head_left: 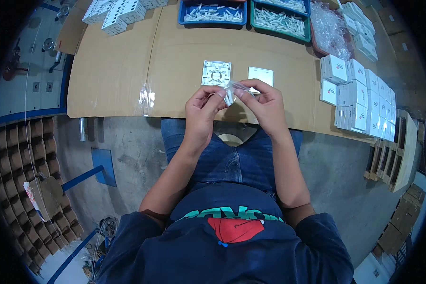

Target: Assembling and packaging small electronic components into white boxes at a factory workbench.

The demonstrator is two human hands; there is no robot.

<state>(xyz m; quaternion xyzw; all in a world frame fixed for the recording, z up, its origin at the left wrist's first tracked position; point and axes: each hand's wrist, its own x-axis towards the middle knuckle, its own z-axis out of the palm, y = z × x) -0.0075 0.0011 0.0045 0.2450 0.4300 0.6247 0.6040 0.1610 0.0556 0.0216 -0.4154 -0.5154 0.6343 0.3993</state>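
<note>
Navy shirt (184,241) fronts the cardboard-covered table (113,71); left hand (201,112) and right hand (267,109) have fingers clamped on a clear bag (233,85) of white pieces (228,99), near a white square housing (216,73).

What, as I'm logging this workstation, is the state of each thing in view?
Left hand: pinching
Right hand: pinching
Small clear plastic bag: held between both hands; open or sealed unclear
White square housing: flat, inner side up
White square cover plate: flat, smooth side up
Front blue tray: filled with small white pieces
Green tray: likewise filled
White square casings at right: stacked
</note>
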